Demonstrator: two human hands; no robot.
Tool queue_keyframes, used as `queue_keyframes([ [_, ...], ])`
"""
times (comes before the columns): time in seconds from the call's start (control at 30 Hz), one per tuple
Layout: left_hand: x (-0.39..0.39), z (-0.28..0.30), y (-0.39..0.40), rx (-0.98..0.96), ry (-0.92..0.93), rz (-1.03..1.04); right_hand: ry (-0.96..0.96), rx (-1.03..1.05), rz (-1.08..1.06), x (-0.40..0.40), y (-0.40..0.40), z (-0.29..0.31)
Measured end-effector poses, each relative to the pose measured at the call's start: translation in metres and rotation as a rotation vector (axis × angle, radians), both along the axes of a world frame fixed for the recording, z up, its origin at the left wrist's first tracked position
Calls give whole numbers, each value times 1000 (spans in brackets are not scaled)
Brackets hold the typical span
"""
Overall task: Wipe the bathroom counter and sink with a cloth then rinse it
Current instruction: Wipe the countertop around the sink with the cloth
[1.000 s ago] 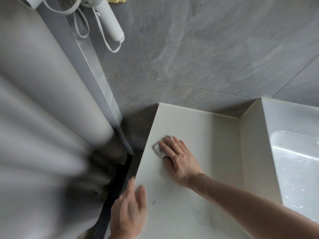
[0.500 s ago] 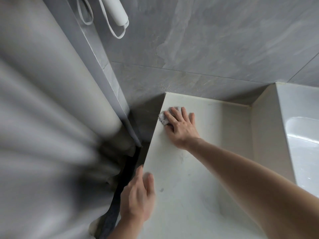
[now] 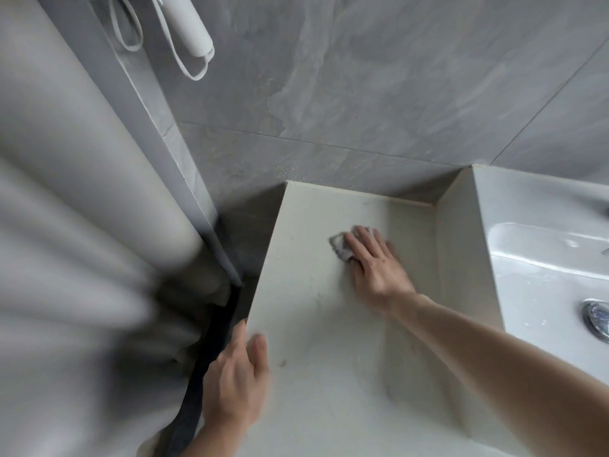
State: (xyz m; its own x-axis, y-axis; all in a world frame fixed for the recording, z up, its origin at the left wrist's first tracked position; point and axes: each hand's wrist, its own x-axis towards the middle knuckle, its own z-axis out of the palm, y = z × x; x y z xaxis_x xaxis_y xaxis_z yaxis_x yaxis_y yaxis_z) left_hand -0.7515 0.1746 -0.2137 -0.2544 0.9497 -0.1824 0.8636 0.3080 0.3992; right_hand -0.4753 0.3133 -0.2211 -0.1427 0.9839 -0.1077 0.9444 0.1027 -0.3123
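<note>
Two hands are at work on the pale surface [image 3: 329, 357]. The right hand [image 3: 379, 268] lies flat, fingers spread, pressing a small grey cloth [image 3: 341, 247] down near the surface's back edge, between its left edge and the raised white sink [image 3: 540, 258]. The left hand [image 3: 235, 384] rests loosely on the left front edge, grasping nothing. The counter wipe looks underway; the next stroke should probably sweep toward the sink wall, then into the basin. No brand, label or writing is legible anywhere.

Soft, even daylight, faint glare on the sink [image 3: 540, 258], heavily blurred curtain [image 3: 82, 258] at left (wide-angle bending at edges).
</note>
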Motion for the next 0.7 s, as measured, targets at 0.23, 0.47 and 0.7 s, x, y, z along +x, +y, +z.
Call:
queue_keyframes([
  [0.23, -2, -5, 1, -32, -39, 21, -56, -57, -497, 61, 47, 3],
  [0.47, -3, 0, 1, -53, -62, 6, -21, 79, -551, 23, -18, -7],
  [0.7, -4, 5, 0, -45, -74, -16, 37, 43, -345, -44, -137, 0],
])
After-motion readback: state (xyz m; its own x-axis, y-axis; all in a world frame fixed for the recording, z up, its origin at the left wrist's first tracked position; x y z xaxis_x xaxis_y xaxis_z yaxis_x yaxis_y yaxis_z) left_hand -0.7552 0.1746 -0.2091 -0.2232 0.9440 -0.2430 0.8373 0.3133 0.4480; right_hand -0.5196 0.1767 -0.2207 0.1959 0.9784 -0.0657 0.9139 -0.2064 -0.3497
